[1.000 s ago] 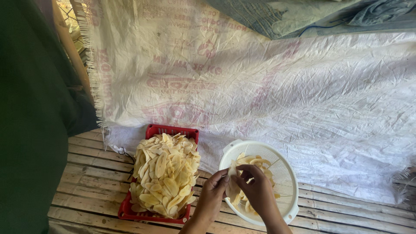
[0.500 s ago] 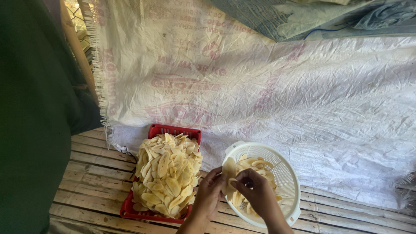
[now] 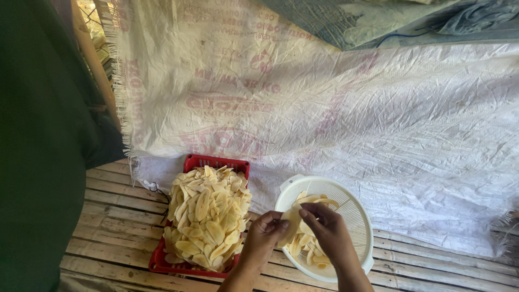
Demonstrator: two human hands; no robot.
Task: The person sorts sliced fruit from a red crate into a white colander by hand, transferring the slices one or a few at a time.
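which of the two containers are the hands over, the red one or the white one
The white round colander on the right. Both hands, left hand and right hand, pinch a pale slice above it; the heaped red basket sits apart, left.

My left hand (image 3: 263, 237) and right hand (image 3: 330, 233) pinch one pale slice (image 3: 292, 220) between them over the white colander (image 3: 354, 216). Just left sits a red basket (image 3: 201, 163) heaped with slices, on bamboo slats (image 3: 113, 227).

Red tray (image 3: 190, 162) mostly hidden under slices (image 3: 208, 216); forearms cut off at btm edge.
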